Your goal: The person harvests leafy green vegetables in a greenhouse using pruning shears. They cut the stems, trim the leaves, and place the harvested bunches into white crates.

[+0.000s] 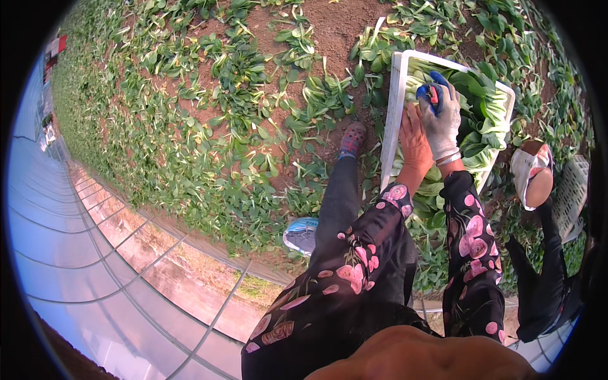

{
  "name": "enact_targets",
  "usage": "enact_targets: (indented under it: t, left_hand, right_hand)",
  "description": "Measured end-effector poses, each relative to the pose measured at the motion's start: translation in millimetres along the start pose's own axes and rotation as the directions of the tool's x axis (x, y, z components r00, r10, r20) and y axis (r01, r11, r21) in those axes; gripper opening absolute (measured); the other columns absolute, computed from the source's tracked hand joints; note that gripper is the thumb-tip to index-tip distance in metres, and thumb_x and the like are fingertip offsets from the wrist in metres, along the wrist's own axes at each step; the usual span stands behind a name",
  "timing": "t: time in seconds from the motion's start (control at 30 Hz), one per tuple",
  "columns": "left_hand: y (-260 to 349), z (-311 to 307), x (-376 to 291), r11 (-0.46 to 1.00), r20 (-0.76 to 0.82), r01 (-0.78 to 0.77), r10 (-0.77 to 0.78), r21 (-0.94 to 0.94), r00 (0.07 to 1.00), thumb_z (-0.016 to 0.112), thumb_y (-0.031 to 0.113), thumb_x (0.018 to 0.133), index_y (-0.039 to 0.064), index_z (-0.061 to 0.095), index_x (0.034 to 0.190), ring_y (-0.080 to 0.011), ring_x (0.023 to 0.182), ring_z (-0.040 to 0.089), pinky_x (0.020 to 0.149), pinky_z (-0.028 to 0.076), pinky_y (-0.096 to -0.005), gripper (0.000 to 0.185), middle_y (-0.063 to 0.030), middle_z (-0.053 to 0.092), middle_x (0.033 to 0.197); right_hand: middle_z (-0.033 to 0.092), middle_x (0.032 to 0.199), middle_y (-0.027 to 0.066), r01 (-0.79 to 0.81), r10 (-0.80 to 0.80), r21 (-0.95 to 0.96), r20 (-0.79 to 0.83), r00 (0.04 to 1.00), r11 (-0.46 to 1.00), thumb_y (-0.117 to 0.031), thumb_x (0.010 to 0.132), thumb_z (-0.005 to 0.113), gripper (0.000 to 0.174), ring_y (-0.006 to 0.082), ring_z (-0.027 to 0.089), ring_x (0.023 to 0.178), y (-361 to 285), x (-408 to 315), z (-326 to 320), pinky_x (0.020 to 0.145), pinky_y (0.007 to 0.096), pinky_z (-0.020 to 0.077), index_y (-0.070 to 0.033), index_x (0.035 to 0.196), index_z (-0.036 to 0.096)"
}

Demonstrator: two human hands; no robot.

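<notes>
A white plastic crate (397,95) before me holds leafy greens (491,123) with pale stalks, some laid along its left side and others bunched at the right. Bare, my left hand (414,140) lies on the greens inside the crate's left side, its fingers stretched forward. Just right of it and partly over it is my right hand (442,111), in a pale glove with blue fingers. It is closed around a small red-handled tool (433,94); any blade is hidden.
Cut or loose leafy plants (237,71) cover much of the soil around my foot (353,137). A blue-and-white bag (301,235) lies beside my leg. At right are a white printed sack (527,166), another crate (572,190) and a person's dark clothing (541,289). Greenhouse sheeting curves along the left.
</notes>
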State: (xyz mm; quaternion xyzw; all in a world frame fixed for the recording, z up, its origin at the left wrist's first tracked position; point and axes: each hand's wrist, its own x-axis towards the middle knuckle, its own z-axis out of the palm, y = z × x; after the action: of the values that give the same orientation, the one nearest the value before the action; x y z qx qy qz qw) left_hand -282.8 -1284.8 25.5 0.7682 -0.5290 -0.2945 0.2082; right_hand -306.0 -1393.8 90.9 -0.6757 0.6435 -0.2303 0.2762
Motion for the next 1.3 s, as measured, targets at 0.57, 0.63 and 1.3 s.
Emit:
enact_targets:
  t: [0.57, 0.63, 1.3]
  left_hand:
    - [10.4, -15.6, 85.1, 0.677, 0.552, -0.614, 0.353, 0.406, 0.755, 0.057, 0.073, 0.079, 0.001, 0.032, 0.153, -0.0451, 0.150, 0.013, 0.120, 0.005, -0.0611, 0.107, -0.0258, 0.021, 0.160]
    - [3.2, 0.6, 88.5, 0.622, 0.557, -0.651, 0.382, 0.436, 0.738, 0.055, 0.066, 0.083, 0.001, 0.032, 0.154, -0.0456, 0.150, 0.013, 0.120, 0.006, -0.0606, 0.098, -0.0260, 0.023, 0.160]
    - [-147.2, -268.9, 206.4, 0.958, 0.659, 0.271, -0.145, -0.093, 0.738, 0.073, 0.017, 0.084, 0.000, 0.058, 0.125, -0.0260, 0.099, 0.069, 0.084, 0.054, -0.0362, 0.046, -0.0152, 0.065, 0.122]
  right_hand:
    - [0.047, 0.151, 0.0038, -0.242, 0.263, -0.529, -0.036, 0.964, 0.814, -0.033, 0.085, 0.070, 0.067, 0.0264, 0.038, 0.143, 139.4, -27.2, -10.0, 0.116, 0.0465, 0.0292, -0.024, 0.147, 0.046]
    - [0.048, 0.150, 0.0053, -0.256, 0.268, -0.567, -0.063, 0.961, 0.783, -0.034, 0.084, 0.070, 0.066, 0.0301, 0.039, 0.142, 144.0, -26.7, 6.0, 0.116, 0.0495, 0.0288, -0.021, 0.145, 0.048]
    - [0.041, 0.154, 0.0062, -0.329, 0.625, -0.738, 0.157, 0.765, 0.589, -0.018, 0.082, 0.068, 0.070, 0.0370, 0.040, 0.138, 141.2, -8.0, 2.1, 0.114, 0.0506, 0.0299, -0.017, 0.147, 0.042]
